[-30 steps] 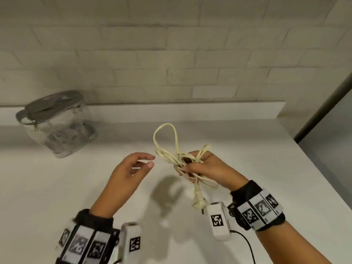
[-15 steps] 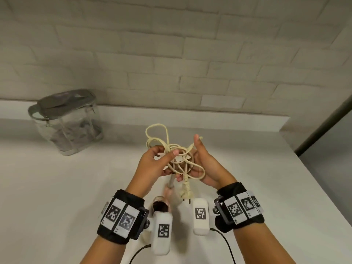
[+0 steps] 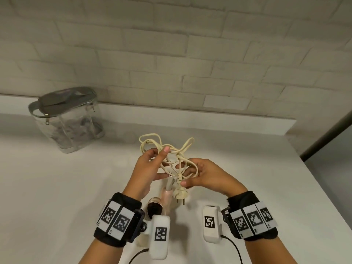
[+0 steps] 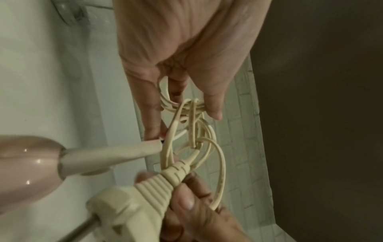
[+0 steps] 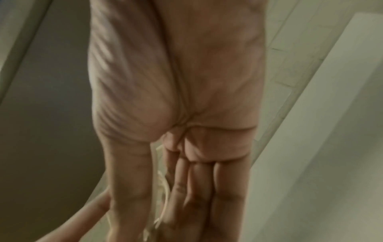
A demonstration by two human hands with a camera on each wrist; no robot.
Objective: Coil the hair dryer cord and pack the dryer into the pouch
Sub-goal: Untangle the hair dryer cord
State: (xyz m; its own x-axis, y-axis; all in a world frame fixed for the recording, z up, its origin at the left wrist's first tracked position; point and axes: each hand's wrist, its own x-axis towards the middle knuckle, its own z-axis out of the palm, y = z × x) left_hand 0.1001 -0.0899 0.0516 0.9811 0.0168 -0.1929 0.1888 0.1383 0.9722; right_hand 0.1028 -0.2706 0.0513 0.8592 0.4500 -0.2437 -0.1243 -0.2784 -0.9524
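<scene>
Counter: white, carries the pouch at the back left; free in front, probably to give room for the packing.
Pouch: clear walls, grey zip top, upright near the wall, well apart from both hands; appears closed, so must probably be opened before packing.
Left hand: raised above the counter, fingers curled, thumb and fingers pinching the gathered loops at their crossing, seemingly to stop the bundle from springing open.
Right hand: beside the left, fingers curled around the plug neck and a lower loop; seemingly guiding the free end while the other hand fixes the bundle.
Hair dryer: pink body with pale handle, hanging under the hands and partly hidden by the left wrist; not in the pouch. In the left wrist view, handle end just beside the left fingers; cannot tell if held or only hanging on the cord.
Cord: cream, in several loose uneven loops between both hands, two loops standing up above the fingers; coiling judged not finished, bundle still untidy.
Plug: two pins pointing down, just under the right fingers; kept free, probably to tuck in last.
</scene>
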